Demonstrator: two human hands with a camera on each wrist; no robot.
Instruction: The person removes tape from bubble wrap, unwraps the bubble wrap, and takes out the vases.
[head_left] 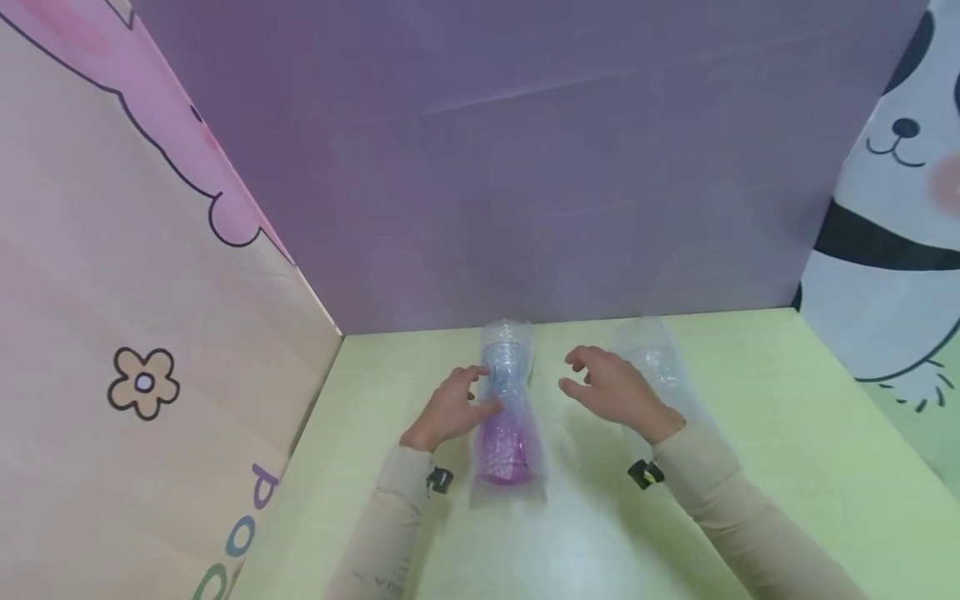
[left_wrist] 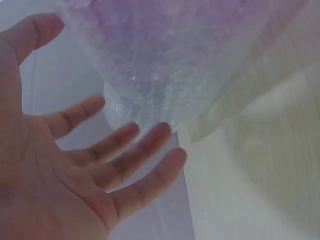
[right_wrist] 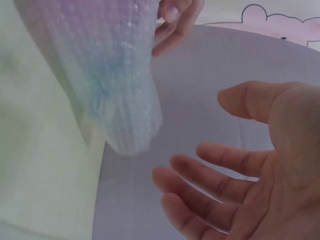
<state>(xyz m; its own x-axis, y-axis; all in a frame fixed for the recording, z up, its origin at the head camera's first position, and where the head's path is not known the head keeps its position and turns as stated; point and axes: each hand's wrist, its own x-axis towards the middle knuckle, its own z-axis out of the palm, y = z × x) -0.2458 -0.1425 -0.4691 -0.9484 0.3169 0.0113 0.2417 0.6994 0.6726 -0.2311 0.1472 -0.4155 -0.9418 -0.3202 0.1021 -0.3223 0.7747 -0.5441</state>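
A bubble-wrap sleeve encloses a cup-like or bottle-like object point(head_left: 507, 454), purple at its near end and pale blue farther up, on the pale table. At its left side is my left hand point(head_left: 448, 410), fingers spread and loosely bent, thumb tip at the wrap's edge; whether it touches is hard to tell. In the left wrist view the palm faces the bubble wrap point(left_wrist: 155, 55). My right hand point(head_left: 618, 392) hovers to the right, apart from the wrapped object, its fingers relaxed and nothing in them. The right wrist view shows a gap between it and the wrap point(right_wrist: 112, 75).
Behind and partly beneath my right forearm lies another clear bubble-wrap piece point(head_left: 660, 358) on the table point(head_left: 810, 433). A purple-grey wall point(head_left: 525, 167) rises at the table's back edge. Printed panels flank it, one with a flower point(head_left: 143, 383), one with a panda point(head_left: 885, 292).
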